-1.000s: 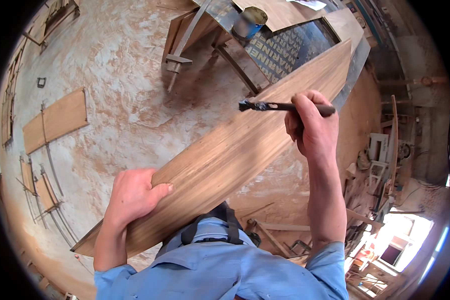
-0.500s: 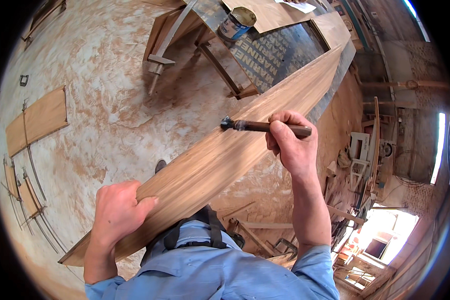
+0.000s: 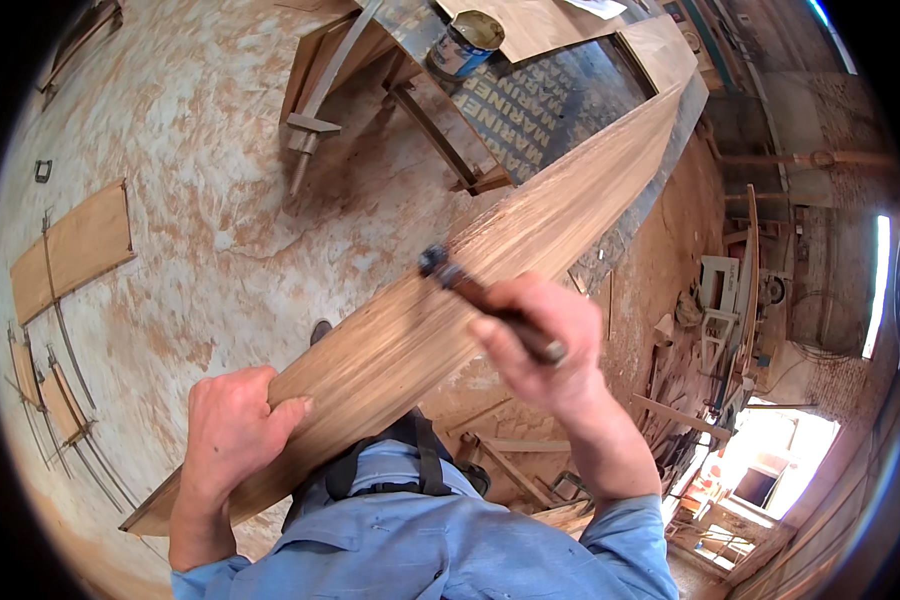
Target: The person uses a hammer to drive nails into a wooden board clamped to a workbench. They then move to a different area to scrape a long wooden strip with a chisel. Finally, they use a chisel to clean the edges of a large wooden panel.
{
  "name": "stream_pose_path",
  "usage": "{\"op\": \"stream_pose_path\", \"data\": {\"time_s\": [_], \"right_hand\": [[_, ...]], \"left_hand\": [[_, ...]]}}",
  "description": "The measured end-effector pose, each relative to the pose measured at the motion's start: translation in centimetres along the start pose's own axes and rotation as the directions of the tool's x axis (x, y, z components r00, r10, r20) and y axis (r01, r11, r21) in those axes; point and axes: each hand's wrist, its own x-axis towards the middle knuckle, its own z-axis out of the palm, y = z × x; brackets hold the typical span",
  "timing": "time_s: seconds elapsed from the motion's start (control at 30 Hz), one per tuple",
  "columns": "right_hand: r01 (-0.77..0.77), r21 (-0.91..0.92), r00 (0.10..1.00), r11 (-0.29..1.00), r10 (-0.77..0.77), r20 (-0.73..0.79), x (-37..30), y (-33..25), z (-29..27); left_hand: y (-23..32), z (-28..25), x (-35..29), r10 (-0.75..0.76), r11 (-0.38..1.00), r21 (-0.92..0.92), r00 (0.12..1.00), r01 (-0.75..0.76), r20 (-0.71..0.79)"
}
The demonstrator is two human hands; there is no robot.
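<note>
A long wooden board (image 3: 390,335) slants from beside my waist at lower left up to the table at upper right. My left hand (image 3: 235,420) is closed over its left edge near the lower end, thumb lying on the top face and the other fingers mostly hidden. In my right hand (image 3: 555,335), closed and blurred by motion, is a hammer (image 3: 480,295) with a brown wooden handle. The small dark head is over the board's left edge, around mid-length. Whether it touches the wood I cannot tell.
The dark-topped table (image 3: 515,115) supports the board's far end. An open tin (image 3: 465,45) stands on it beside thin wooden sheets. A metal clamp (image 3: 315,125) juts from the table's left side. Clamped panels (image 3: 75,250) lie on the floor at left; timber and tools line the right.
My right hand has moved down and slightly left, tilting the hammer so its handle slopes toward me. The head has shifted slightly left and down. My left hand keeps its hold.
</note>
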Motion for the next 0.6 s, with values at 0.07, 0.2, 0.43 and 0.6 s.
{"op": "stream_pose_path", "data": {"time_s": [0.07,0.2,0.43,0.6], "right_hand": [[0.050,0.026,0.998,0.998,-0.051,0.029,0.2,-0.7,0.2],[-0.269,0.074,0.957,0.960,0.275,-0.089,0.7,2.0,-2.2],[-0.357,0.463,0.671,0.811,0.568,-0.477,0.7,7.4,-11.5],[-0.180,0.543,0.502,0.820,0.552,-0.666,-0.6,15.9,-18.0]], "left_hand": [[-0.1,0.0,0.2,0.021,0.999,0.034,1.000,-0.021,0.005],[0.1,0.3,0.6,-0.052,0.993,-0.105,0.999,0.054,0.015],[-2.3,-0.3,2.5,-0.061,0.963,-0.252,0.985,0.100,0.160],[-8.1,-0.3,3.8,-0.097,0.917,-0.350,0.957,0.193,0.274]]}}
